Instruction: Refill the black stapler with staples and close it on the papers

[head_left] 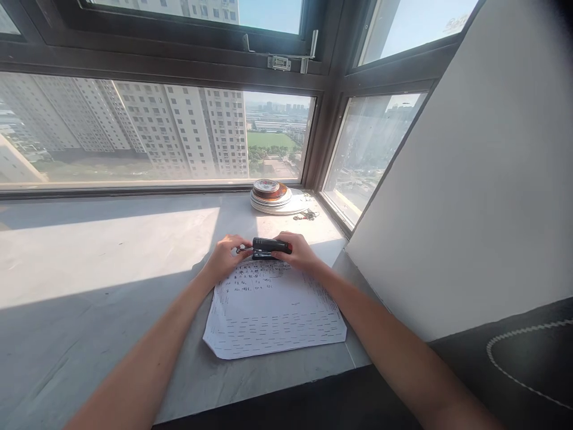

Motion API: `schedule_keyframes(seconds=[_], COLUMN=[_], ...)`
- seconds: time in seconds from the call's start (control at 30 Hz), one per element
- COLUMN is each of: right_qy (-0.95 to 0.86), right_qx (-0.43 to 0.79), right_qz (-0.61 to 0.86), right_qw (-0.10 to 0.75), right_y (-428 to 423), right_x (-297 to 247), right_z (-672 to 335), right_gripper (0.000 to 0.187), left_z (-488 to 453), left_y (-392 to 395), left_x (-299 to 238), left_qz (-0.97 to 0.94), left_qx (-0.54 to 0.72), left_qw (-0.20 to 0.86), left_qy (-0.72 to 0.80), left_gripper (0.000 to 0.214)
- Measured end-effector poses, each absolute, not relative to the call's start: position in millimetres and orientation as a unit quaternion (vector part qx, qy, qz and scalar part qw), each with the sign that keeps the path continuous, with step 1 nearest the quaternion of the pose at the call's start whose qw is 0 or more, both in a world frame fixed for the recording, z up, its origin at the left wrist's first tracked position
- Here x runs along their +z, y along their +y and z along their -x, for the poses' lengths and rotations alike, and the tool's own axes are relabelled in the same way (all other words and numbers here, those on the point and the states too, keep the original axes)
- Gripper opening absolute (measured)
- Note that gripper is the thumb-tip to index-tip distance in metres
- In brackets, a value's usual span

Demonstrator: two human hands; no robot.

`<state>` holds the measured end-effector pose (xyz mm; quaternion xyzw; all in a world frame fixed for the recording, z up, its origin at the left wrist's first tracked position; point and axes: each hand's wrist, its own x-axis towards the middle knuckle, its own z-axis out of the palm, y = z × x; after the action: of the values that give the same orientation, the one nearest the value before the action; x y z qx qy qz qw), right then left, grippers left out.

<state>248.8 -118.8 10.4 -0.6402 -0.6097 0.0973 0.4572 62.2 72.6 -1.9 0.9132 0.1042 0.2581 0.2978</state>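
A black stapler (pixel 268 245) with a bit of red at its right end lies across the far edge of a white paper sheet (pixel 282 307). My right hand (pixel 299 251) is closed around the stapler's right end. A gap shows between its upper arm and base. At the stapler's left end, my left hand (pixel 226 257) pinches with thumb and fingertips; a small dark, slender piece shows there, too small to name. Handwriting covers the sheet's far part, and rows of short dashes fill its near part and sides. The hands hide part of the far edge.
Beyond the hands, a stack of plates (pixel 271 198) stands by the window corner. A small bunch of keys or trinkets (pixel 307 215) lies beside it. The grey stone sill (pixel 111 251) meets a white slanted wall (pixel 461 179) on the right. A twisted white cord (pixel 496 358) hangs lower right.
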Motion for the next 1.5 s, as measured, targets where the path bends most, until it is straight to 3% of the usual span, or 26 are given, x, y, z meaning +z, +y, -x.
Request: schedule_keyframes(seconds=[0.5,0.87,1.5], right_qy=[-0.627,-0.526,-0.553], right_qx=[0.088,0.194,0.148], right_qz=[0.617,0.596,0.613], right_qw=[0.467,0.574,0.545], right_y=[-122,-120,-121], right_x=[13,9,10], right_z=[-248,-251,-250], right_gripper=[0.017,0.031,0.029], left_z=[-61,-60,-63], left_y=[71,66,71], left_x=[1,1,-7], left_qz=[-0.909,-0.886,-0.899], left_qx=[0.226,0.318,0.316], left_qw=[0.339,0.331,0.303], left_qy=[0.092,0.063,0.02], left_gripper=[0.025,0.018,0.016])
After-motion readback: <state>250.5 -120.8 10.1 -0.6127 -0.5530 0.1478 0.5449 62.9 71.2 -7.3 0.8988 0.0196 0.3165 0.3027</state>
